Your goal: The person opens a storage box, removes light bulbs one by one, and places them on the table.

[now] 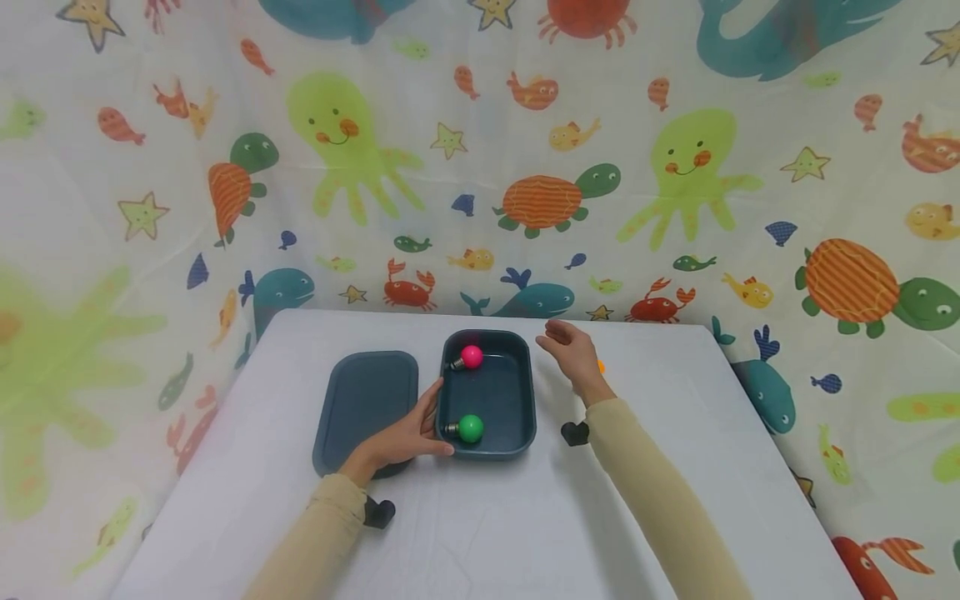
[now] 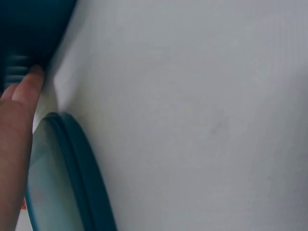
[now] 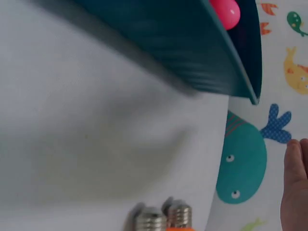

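Note:
A dark teal, open-topped container (image 1: 495,400) stands mid-table. Inside it lie a pink light bulb (image 1: 472,357) near the back and a green light bulb (image 1: 470,428) near the front. My left hand (image 1: 405,435) is at the container's left side, its extended fingers (image 2: 30,89) against the outer wall and its thumb by the front corner. Raised to the right of the container, my right hand (image 1: 572,354) has extended fingers and holds nothing. Behind it shows a bit of an orange bulb (image 1: 601,367); two metal screw bases (image 3: 150,220) appear in the right wrist view.
Left of the container, a flat teal lid (image 1: 367,400) lies on the white table (image 1: 495,533), partly under my left hand. A patterned curtain (image 1: 450,150) with sea animals hangs behind and around the table. Small black pieces (image 1: 574,433) sit at both wrists.

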Motion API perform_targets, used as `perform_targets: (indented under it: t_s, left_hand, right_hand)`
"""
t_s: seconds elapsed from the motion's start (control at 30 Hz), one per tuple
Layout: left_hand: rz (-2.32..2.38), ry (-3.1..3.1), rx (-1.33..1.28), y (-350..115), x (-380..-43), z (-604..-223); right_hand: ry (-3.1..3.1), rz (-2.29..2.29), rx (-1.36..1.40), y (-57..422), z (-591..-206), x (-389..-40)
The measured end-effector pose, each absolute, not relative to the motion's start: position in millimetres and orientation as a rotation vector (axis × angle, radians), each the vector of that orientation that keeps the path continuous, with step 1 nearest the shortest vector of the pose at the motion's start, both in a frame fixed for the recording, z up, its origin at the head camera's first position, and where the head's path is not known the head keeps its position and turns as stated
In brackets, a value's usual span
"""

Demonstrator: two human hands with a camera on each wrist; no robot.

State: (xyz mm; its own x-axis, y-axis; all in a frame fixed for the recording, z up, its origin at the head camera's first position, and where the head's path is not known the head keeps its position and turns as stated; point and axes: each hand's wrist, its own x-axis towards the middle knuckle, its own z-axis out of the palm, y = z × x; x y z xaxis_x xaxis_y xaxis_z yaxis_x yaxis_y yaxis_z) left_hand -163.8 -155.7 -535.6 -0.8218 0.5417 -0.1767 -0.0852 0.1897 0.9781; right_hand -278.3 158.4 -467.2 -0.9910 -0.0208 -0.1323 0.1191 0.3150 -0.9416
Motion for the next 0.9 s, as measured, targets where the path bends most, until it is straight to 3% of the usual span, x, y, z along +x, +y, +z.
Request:
perform_targets:
  t_s: [0.9]
  left_hand:
    - [1.68,1.96,0.422,-155.2,-164.6,-536.4]
  right_hand:
    - [2.481,-1.679,-0.025,84.6,-470.3,-278.8]
